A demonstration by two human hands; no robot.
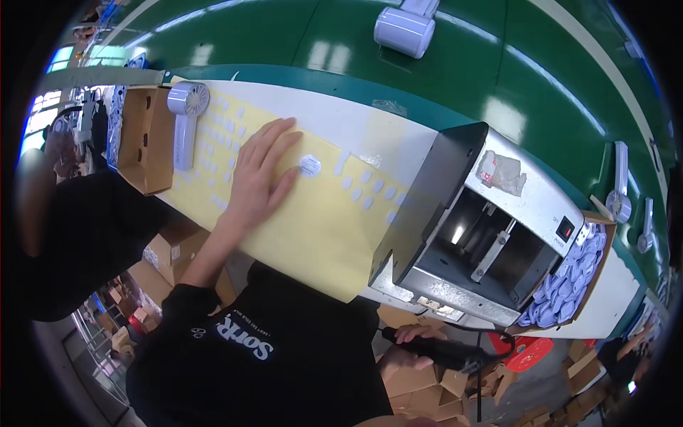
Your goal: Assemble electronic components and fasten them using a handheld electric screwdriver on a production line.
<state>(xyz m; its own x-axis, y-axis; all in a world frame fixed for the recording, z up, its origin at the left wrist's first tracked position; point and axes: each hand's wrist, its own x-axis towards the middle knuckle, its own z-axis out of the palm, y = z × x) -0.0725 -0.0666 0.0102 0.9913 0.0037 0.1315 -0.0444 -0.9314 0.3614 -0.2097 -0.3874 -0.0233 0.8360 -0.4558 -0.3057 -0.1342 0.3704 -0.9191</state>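
My left hand [263, 171] lies flat on a yellow sheet [306, 235], fingers stretched out. Close to its thumb and fingertips is a round white sticker [309, 165]. Small pale oval pieces [366, 176] are spread in rows over the sheet on both sides of the hand. A lilac handheld fan [186, 128] lies at the sheet's left end. Low on the right, below the table edge, my right hand [411, 349] is wrapped round a black elongated hand tool [448, 350] with a cable; its exact kind is unclear.
A metal-and-black machine [491, 228] with an open front stands right of the sheet. Beside it a carton holds lilac plastic parts [565, 285]. An open cardboard box [146, 142] sits at left, near a co-worker's dark sleeve [92, 235]. More fans [405, 32] lie on the green surface beyond.
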